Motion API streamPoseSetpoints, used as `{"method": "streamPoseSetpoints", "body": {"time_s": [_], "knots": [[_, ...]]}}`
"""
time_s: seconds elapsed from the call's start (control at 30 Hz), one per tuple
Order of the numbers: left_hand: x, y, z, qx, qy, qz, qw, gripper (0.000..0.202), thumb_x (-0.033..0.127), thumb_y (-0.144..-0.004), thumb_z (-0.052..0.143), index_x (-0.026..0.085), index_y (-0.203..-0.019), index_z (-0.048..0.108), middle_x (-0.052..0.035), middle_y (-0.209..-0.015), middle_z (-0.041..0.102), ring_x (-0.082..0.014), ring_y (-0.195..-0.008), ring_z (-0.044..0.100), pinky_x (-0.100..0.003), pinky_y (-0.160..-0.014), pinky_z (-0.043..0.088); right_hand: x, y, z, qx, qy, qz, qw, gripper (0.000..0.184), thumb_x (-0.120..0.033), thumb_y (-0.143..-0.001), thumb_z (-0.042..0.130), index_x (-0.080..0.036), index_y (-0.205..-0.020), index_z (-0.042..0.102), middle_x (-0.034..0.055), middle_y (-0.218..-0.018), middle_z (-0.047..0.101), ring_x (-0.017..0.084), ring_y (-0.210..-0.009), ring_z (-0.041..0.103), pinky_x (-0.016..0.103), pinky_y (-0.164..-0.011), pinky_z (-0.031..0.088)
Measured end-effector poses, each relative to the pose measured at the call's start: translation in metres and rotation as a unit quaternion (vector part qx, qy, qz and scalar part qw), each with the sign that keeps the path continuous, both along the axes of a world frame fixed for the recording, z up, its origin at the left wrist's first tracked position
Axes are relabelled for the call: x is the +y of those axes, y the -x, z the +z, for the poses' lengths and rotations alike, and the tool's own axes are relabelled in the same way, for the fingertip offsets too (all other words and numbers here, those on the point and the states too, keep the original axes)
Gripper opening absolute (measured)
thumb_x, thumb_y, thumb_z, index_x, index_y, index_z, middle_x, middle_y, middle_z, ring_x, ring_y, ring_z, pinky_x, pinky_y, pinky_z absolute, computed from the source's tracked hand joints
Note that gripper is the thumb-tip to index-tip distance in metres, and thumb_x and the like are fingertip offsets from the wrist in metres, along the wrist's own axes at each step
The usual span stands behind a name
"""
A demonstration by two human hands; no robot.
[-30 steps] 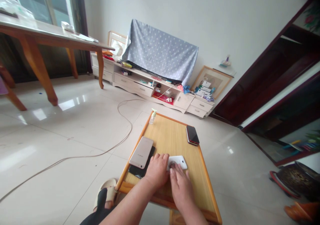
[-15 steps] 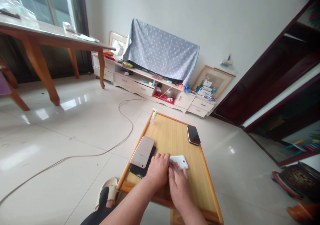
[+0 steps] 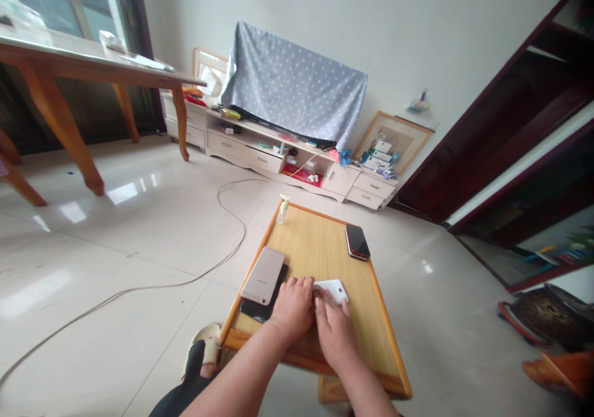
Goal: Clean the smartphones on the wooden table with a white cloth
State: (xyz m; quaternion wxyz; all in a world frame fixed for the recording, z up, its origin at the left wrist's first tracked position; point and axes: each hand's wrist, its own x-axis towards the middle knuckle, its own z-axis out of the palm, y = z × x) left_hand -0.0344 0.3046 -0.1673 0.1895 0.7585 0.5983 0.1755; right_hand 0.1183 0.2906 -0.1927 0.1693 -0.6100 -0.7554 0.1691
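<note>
A small wooden table (image 3: pixel 325 250) stands in front of me. A white phone (image 3: pixel 335 289) lies face down on it, and both hands rest on its near end. My left hand (image 3: pixel 293 309) lies knuckles up with fingers curled at the phone's left edge. My right hand (image 3: pixel 335 332) has its fingers laid flat over the phone's back. A pink-gold phone (image 3: pixel 263 275) lies stacked on a black phone (image 3: pixel 258 309) at the table's left edge. A dark phone with a red rim (image 3: pixel 357 242) sits at the far right.
A small pump bottle (image 3: pixel 282 210) stands on the table's far left corner. A cable (image 3: pixel 185 281) snakes over the tiled floor. A white TV cabinet (image 3: pixel 278 157) with a cloth-covered screen is at the wall. A large wooden table (image 3: pixel 69 77) is at left. My foot in a sandal (image 3: pixel 200 352) is beside the table.
Both hands have closed in over the white phone, covering more of it. The view has shifted slightly; the other phones have not moved.
</note>
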Motion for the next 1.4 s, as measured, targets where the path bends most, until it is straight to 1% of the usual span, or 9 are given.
{"method": "streamPoseSetpoints", "body": {"time_s": [0.13,0.2,0.37,0.43,0.67,0.9,1.03,1.17,1.4], "knots": [[0.003,-0.003,-0.003,0.002,-0.002,-0.001,1.0,0.048,0.022,-0.079,0.056,0.023,-0.127,0.049,-0.0095,-0.12,0.064,-0.0286,-0.112,0.053,-0.04,-0.094,0.04,0.016,-0.021,0.004,-0.016,-0.014,-0.104,0.994,0.055,-0.041,-0.107,0.021,-0.02,-0.146,0.054,0.0089,-0.152,0.05,0.026,-0.148,0.036,0.056,-0.124,0.01],[0.005,-0.003,-0.005,-0.001,-0.006,-0.002,1.0,0.049,0.022,-0.078,0.057,0.022,-0.127,0.049,-0.0094,-0.12,0.064,-0.0286,-0.111,0.053,-0.04,-0.093,0.04,0.019,-0.023,0.006,-0.025,-0.018,-0.12,0.992,0.056,-0.041,-0.107,0.02,-0.019,-0.145,0.054,0.01,-0.153,0.049,0.026,-0.148,0.035,0.056,-0.124,0.011],[0.005,-0.005,-0.006,-0.011,-0.016,0.001,1.0,0.035,0.027,-0.093,0.045,0.024,-0.127,0.049,-0.0089,-0.12,0.065,-0.0267,-0.11,0.055,-0.037,-0.09,0.041,0.013,0.001,0.01,-0.005,-0.018,0.026,0.999,0.049,-0.039,-0.107,0.026,-0.026,-0.145,0.054,0.0054,-0.151,0.052,0.022,-0.146,0.039,0.049,-0.125,0.014],[0.005,-0.005,-0.006,-0.01,-0.017,0.001,1.0,0.037,0.028,-0.093,0.044,0.024,-0.129,0.048,-0.009,-0.122,0.065,-0.0265,-0.111,0.055,-0.037,-0.092,0.04,0.016,0.003,0.011,-0.001,-0.018,0.034,0.999,0.048,-0.037,-0.107,0.027,-0.028,-0.145,0.054,0.0044,-0.15,0.054,0.021,-0.145,0.041,0.05,-0.125,0.013],[0.008,-0.008,-0.005,0.008,-0.006,0.002,1.0,0.058,0.019,-0.074,0.057,0.023,-0.131,0.048,-0.009,-0.122,0.064,-0.0288,-0.115,0.053,-0.039,-0.096,0.039,0.038,-0.054,0.005,-0.037,0.003,-0.157,0.987,0.048,-0.034,-0.104,0.031,-0.023,-0.137,0.063,0.0078,-0.15,0.053,0.025,-0.144,0.041,0.054,-0.124,0.011],[0.007,-0.011,-0.005,0.014,-0.014,-0.005,1.0,0.054,0.025,-0.076,0.059,0.024,-0.129,0.05,-0.009,-0.124,0.063,-0.0301,-0.115,0.052,-0.041,-0.095,0.039,0.015,-0.076,-0.009,-0.034,-0.01,-0.145,0.989,0.046,-0.035,-0.1,0.039,-0.025,-0.139,0.062,0.0052,-0.151,0.052,0.024,-0.146,0.04,0.05,-0.124,0.017],[0.008,-0.013,-0.006,0.014,-0.024,-0.013,1.0,0.052,0.031,-0.079,0.063,0.025,-0.129,0.05,-0.0086,-0.124,0.063,-0.0299,-0.117,0.052,-0.041,-0.097,0.039,0.008,-0.076,-0.009,0.025,-0.024,-0.157,0.987,0.043,-0.035,-0.097,0.044,-0.025,-0.131,0.068,0.0047,-0.144,0.06,0.022,-0.14,0.048,0.041,-0.12,0.031],[0.012,-0.014,-0.005,0.012,-0.02,-0.026,0.999,0.048,0.031,-0.081,0.065,0.024,-0.127,0.051,-0.0084,-0.121,0.064,-0.0282,-0.117,0.053,-0.039,-0.103,0.038,0.009,-0.075,-0.007,0.13,-0.009,-0.191,0.973,0.044,-0.04,-0.094,0.048,-0.025,-0.131,0.067,0.0048,-0.133,0.068,0.022,-0.123,0.063,0.034,-0.106,0.048],[0.015,-0.014,-0.008,0.006,-0.045,-0.033,0.998,0.039,0.03,-0.079,0.067,0.023,-0.115,0.056,-0.0076,-0.109,0.067,-0.0271,-0.109,0.056,-0.036,-0.099,0.04,0.027,-0.071,-0.001,0.364,0.044,-0.262,0.893,0.051,-0.043,-0.084,0.06,-0.018,-0.128,0.067,0.0107,-0.128,0.07,0.026,-0.117,0.066,0.034,-0.097,0.052]]}}
